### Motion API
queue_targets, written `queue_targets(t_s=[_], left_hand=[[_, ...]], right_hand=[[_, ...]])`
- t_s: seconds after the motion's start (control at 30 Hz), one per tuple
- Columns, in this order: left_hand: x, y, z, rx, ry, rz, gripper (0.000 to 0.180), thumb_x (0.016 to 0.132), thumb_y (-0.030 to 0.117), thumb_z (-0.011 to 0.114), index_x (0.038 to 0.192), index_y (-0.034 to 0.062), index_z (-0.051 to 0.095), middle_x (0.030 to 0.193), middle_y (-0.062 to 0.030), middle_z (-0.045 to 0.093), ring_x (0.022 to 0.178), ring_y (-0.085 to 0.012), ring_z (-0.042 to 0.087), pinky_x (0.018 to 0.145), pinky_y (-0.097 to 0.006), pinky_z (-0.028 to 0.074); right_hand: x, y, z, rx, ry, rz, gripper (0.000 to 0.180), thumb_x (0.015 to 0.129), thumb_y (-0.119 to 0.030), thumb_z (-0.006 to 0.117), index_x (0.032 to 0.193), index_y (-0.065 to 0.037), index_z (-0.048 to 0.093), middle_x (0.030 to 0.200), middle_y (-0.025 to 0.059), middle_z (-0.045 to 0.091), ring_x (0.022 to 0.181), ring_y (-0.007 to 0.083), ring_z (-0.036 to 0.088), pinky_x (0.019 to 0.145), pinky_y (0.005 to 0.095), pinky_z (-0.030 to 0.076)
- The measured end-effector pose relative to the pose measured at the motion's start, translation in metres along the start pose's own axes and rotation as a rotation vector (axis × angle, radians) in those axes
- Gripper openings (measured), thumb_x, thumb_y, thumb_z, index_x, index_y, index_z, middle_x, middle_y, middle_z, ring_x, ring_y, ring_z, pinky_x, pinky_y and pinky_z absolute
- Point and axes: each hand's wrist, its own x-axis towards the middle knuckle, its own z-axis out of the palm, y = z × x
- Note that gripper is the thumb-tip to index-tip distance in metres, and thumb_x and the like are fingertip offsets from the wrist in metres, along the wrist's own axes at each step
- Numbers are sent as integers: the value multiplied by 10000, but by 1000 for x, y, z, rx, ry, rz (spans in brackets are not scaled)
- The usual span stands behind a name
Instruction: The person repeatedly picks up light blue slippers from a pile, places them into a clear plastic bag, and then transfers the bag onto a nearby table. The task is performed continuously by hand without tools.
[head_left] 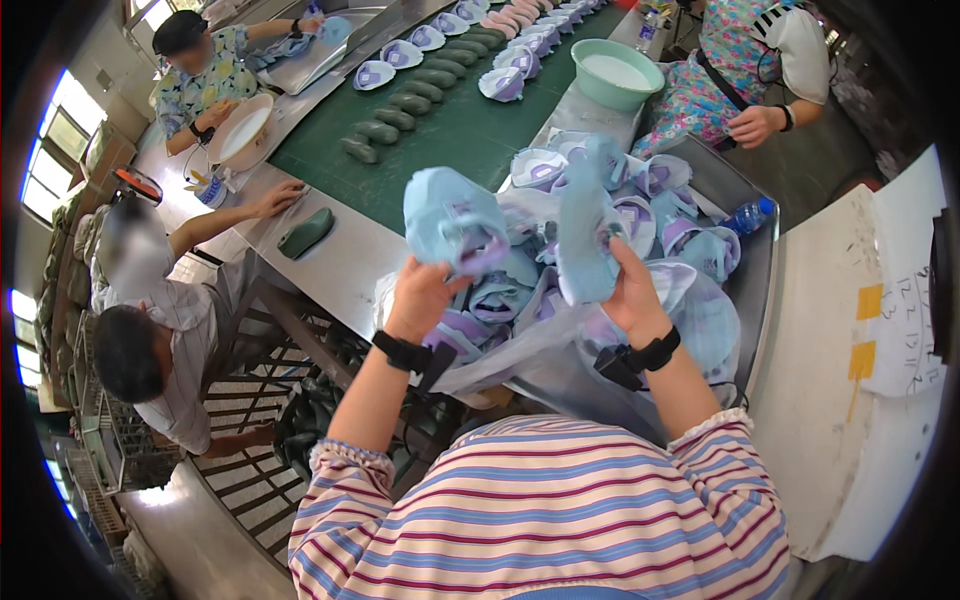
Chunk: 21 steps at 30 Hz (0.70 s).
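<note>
My left hand (420,300) is closed on the lower edge of a light-blue and lilac shoe upper (440,210), raised above the work table and a little blurred. My right hand (636,290) grips a second light-blue shoe upper (585,235), held upright and also smeared by motion. The two uppers are apart from each other. Below and behind them, a heap of similar blue, lilac and white uppers (705,250) fills a metal tray, with clear plastic sheeting (540,350) along its near side. Both my wrists wear black bands.
Ahead runs a green conveyor belt (330,165) carrying rows of dark-green shoe lasts (410,103) and uppers. One last (306,233) lies on its metal edge. Co-workers sit left and stand right. A green basin (617,75) and a blue-capped bottle (748,215) are at right.
</note>
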Motion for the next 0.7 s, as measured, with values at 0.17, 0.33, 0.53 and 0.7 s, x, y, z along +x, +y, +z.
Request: queue_targets(t_s=[0.17, 0.33, 0.53, 0.7], left_hand=[[85, 30, 40, 160, 46, -24, 229, 870, 64, 539, 1094, 60, 489, 1111, -63, 567, 1069, -214, 554, 952, -477, 436], [151, -3, 87, 188, -90, -96, 470, 864, 85, 601, 1261, 40, 353, 1154, -90, 511, 1058, -211, 532, 951, -489, 441], [118, -24, 83, 507, -433, -148, 764, 871, 303, 640, 1433, 33, 198, 1449, -166, 295, 1317, -277, 342, 1014, -419, 365], [55, -27, 62, 490, -312, 11, 537, 804, 79, 662, 1282, -2, 432, 1256, -153, 522, 1162, -221, 507, 951, -366, 423]], right_hand=[[-21, -4, -5, 94, 332, -224, 374, 925, -315, 522, 1251, -136, 482, 1222, 48, 548, 1134, 236, 516, 941, 467, 399], [-33, -10, -10, 17, 284, -364, 404, 918, -270, 551, 1271, -107, 441, 1238, 55, 509, 1125, 226, 507, 906, 446, 441], [-43, -28, -13, -287, 312, -552, 518, 872, -182, 634, 1302, -72, 366, 1211, 80, 472, 1119, 199, 476, 906, 382, 441], [-33, -17, 39, -859, 23, -361, 668, 809, -168, 702, 1338, -23, 321, 1231, 128, 464, 1033, 225, 528, 825, 335, 482]])
